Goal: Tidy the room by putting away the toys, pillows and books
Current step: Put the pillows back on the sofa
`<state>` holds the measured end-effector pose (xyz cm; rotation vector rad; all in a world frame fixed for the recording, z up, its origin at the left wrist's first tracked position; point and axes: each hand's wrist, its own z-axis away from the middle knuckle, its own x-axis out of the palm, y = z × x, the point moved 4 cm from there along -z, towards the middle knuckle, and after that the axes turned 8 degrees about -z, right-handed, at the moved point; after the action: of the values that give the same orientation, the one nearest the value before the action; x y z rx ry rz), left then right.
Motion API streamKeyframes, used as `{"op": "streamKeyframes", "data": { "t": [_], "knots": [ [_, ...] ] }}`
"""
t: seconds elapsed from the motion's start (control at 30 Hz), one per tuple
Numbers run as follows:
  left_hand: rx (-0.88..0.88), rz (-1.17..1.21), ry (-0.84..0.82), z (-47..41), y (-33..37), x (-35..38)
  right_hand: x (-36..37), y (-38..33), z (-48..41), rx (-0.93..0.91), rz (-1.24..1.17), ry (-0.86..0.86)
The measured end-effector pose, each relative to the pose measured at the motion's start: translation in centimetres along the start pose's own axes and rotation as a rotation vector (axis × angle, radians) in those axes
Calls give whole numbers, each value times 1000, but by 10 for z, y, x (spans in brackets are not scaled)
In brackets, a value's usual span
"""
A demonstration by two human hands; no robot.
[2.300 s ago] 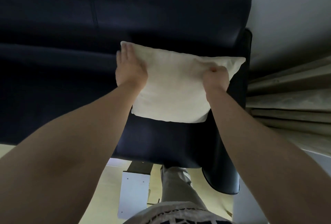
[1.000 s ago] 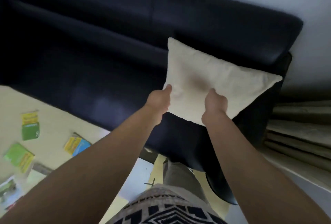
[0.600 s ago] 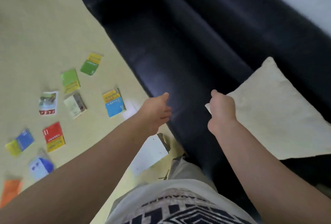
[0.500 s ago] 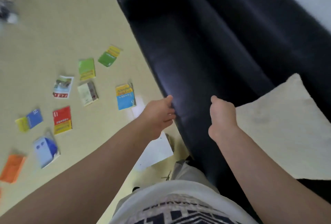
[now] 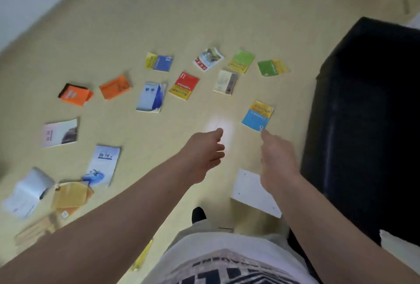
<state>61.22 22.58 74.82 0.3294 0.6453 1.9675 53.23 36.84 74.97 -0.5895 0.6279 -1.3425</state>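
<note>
Floor [image 5: 113,22] strewn with books [image 5: 183,85]. Blue-yellow book [image 5: 258,115] lies just ahead of right hand [image 5: 277,161], long axis roughly in line with reach. Left hand [image 5: 204,154] farther off, to book's left. Both hands loosely curled, empty.

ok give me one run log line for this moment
stage: books not yet picked up | left hand: empty, over floor | right hand: empty, nearest blue-yellow book

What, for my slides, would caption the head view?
Empty left hand and right hand reach toward scattered books beside a sofa.
</note>
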Motion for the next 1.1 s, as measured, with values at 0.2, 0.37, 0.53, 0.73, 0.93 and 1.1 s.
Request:
{"op": "streamKeyframes", "data": {
  "t": [0.2,0.37,0.53,0.73,0.93,1.1],
  "knots": [
    [30,334,181,20,-20,-156,162,7,54,-78,300,-269],
    [34,637,293,23,-52,-244,265,25,77,-75,491,-401],
    [-3,809,427,10,-62,-318,361,34,84,-97,627,-581],
    [-37,979,557,-27,-42,-391,482,24,65,-104,790,-727],
    [1,1125,683,-40,11,-480,616,-8,59,-141,863,-863],
    [-35,1203,817,-48,9,-562,721,0,78,-66,925,-946]
  ]
}}
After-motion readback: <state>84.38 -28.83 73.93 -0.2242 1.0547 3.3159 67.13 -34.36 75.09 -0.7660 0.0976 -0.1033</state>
